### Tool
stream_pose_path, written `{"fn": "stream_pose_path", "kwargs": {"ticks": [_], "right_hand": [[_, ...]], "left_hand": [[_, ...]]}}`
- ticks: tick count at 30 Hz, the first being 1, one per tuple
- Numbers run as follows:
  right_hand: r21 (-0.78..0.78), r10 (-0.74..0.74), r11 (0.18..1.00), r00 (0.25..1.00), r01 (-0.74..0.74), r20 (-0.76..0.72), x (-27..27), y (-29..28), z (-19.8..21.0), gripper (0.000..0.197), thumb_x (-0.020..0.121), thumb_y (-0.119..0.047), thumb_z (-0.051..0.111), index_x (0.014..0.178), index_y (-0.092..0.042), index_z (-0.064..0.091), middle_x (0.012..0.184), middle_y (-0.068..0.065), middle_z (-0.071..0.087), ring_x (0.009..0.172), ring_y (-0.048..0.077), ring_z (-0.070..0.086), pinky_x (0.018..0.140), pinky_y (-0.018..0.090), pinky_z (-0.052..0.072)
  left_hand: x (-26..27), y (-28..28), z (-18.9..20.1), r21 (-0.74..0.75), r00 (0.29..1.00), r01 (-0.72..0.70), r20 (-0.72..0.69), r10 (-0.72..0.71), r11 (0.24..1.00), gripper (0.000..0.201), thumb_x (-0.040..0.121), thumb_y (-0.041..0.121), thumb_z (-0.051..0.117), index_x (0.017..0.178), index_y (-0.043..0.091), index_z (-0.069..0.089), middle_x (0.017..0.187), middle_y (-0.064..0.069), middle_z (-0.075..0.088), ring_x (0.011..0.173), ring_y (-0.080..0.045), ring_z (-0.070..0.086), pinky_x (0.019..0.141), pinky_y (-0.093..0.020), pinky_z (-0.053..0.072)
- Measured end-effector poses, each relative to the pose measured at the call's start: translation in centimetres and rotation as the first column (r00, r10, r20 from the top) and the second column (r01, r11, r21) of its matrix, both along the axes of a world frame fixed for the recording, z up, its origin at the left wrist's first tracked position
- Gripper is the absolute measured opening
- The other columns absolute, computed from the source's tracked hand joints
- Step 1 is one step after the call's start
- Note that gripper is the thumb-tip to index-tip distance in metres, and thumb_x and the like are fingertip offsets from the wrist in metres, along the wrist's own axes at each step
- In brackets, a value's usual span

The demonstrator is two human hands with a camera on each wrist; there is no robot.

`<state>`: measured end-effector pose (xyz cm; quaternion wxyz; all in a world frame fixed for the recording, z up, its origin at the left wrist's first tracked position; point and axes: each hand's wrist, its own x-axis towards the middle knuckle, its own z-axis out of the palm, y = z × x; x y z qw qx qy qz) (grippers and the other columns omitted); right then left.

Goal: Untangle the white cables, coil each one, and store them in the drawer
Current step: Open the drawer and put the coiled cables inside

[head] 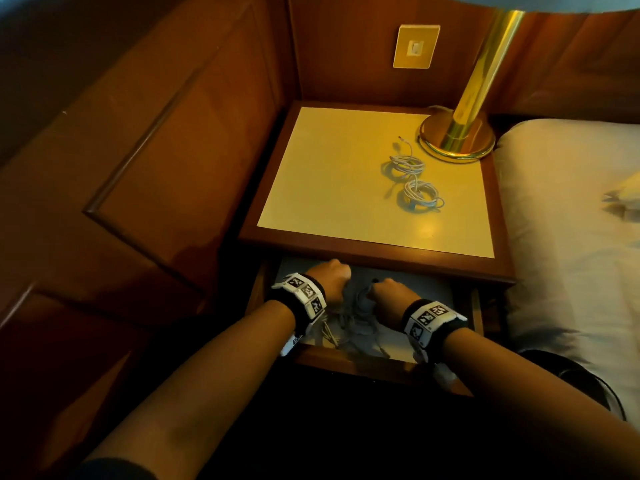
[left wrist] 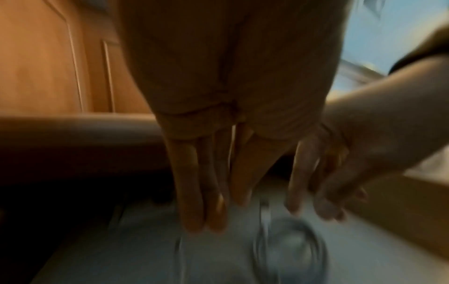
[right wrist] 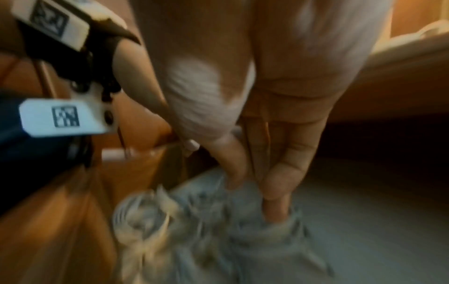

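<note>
I see dark wood panelling [head: 166,140] with a smooth, glossy face filling the room from 9 to 12 o'clock. At 3 o'clock lies a bed [head: 568,237] in pale, soft cloth. Between them stands the desk [head: 374,188], a square wooden nightstand with a flat cream top inside a brown frame. At its 1 o'clock corner a brass lamp [head: 460,133] stands on a round shiny base. On the wall behind it there is a square cream switch plate [head: 415,46].

Under the top, at 6 o'clock, the drawer [head: 433,292] is pulled out and its floor is grey.

Two white cables [head: 412,181] lie on the top near the lamp base, each wound in a small round coil, touching one another. More pale cable [head: 349,323] lies loose in the drawer, between my wrists; in the wrist views it is blurred.

My left hand [head: 329,280] is over the drawer and its fingers [left wrist: 194,188] hang straight, the grip apart, holding nothing. My right hand [head: 388,294] is just beside it, and its fingers [right wrist: 286,173] reach down into the cable heap; whether that grip is clamped on the cable I cannot tell.
</note>
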<state>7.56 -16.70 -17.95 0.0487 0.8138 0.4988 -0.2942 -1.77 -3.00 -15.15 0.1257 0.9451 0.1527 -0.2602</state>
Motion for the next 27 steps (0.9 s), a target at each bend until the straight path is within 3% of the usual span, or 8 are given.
{"fn": "stream_pose_path", "kwargs": {"ticks": [2,5,10,15,17,20,23,27], "right_hand": [[0.107,-0.069,0.992,0.997,0.070,-0.017,1.5,0.0,2.0,0.011,0.089,-0.017,0.062,0.089,-0.007,0.067,0.097,0.017,0.067,0.085,0.034,0.065,0.066,0.035,0.048],[0.283,-0.150,0.947,0.988,0.152,-0.027,4.9,0.5,6.0,0.013,0.085,-0.014,0.067,0.078,-0.005,0.073,0.077,0.014,0.070,0.069,0.028,0.063,0.060,0.033,0.047],[0.442,-0.320,0.865,0.940,0.238,0.119,12.3,2.4,9.5,0.012,0.088,-0.013,0.065,0.094,-0.007,0.074,0.095,0.015,0.069,0.083,0.032,0.064,0.069,0.036,0.053],[0.217,-0.225,0.962,0.932,0.166,0.285,15.8,4.4,8.2,0.037,0.089,-0.035,0.068,0.117,-0.012,0.065,0.117,0.009,0.060,0.110,0.030,0.053,0.079,0.040,0.051],[0.209,-0.197,0.969,0.928,0.135,0.316,15.9,4.6,7.3,0.032,0.093,-0.029,0.066,0.117,-0.009,0.065,0.117,0.010,0.058,0.113,0.030,0.050,0.082,0.041,0.050],[0.238,-0.208,0.963,0.916,0.129,0.344,15.9,4.6,6.9,0.022,0.095,-0.020,0.061,0.112,-0.007,0.067,0.111,0.015,0.062,0.107,0.031,0.055,0.080,0.040,0.050],[0.221,-0.206,0.966,0.913,0.132,0.353,15.4,4.3,7.1,0.022,0.096,-0.015,0.057,0.114,-0.006,0.066,0.108,0.018,0.060,0.100,0.034,0.058,0.076,0.038,0.048],[0.278,-0.282,0.938,0.921,0.206,0.270,14.0,3.3,8.3,0.025,0.094,-0.016,0.061,0.117,-0.008,0.067,0.108,0.018,0.055,0.092,0.038,0.060,0.077,0.040,0.050]], "left_hand": [[1.7,1.0,2.5,-0.023,0.999,-0.025,0.040,0.026,0.999,0.023,0.088,0.007,0.064,0.110,0.006,0.068,0.115,-0.017,0.062,0.100,-0.036,0.064,0.085,-0.045,0.057],[4.9,2.3,6.4,0.004,0.984,-0.072,0.165,0.070,0.997,0.022,0.086,0.012,0.063,0.107,0.012,0.072,0.112,-0.012,0.066,0.101,-0.032,0.065,0.088,-0.043,0.056],[12.0,4.6,8.3,0.124,0.931,-0.118,0.360,0.066,0.985,0.039,0.093,0.010,0.053,0.131,0.014,0.061,0.132,-0.012,0.055,0.118,-0.036,0.057,0.097,-0.046,0.051],[20.3,7.5,5.6,0.221,0.964,0.032,0.250,-0.088,0.975,0.081,0.087,-0.001,0.066,0.154,0.015,0.024,0.161,-0.012,0.020,0.130,-0.038,0.049,0.095,-0.052,0.051],[22.5,7.9,4.6,0.229,0.966,0.108,0.206,-0.156,0.968,0.067,0.092,0.002,0.062,0.151,0.012,0.032,0.161,-0.013,0.028,0.130,-0.036,0.050,0.099,-0.048,0.049],[23.8,7.6,3.9,0.293,0.955,0.185,0.171,-0.242,0.938,0.025,0.101,0.016,0.051,0.121,0.003,0.058,0.126,-0.022,0.061,0.110,-0.038,0.060,0.088,-0.044,0.048],[23.2,7.2,3.0,0.275,0.946,0.153,0.237,-0.221,0.949,0.019,0.100,0.018,0.054,0.113,0.006,0.061,0.113,-0.021,0.065,0.103,-0.040,0.064,0.080,-0.044,0.051],[20.1,7.0,2.3,0.226,0.917,0.031,0.382,-0.118,0.974,0.030,0.102,0.025,0.052,0.125,0.007,0.059,0.119,-0.022,0.064,0.109,-0.042,0.062,0.084,-0.047,0.051]]}}
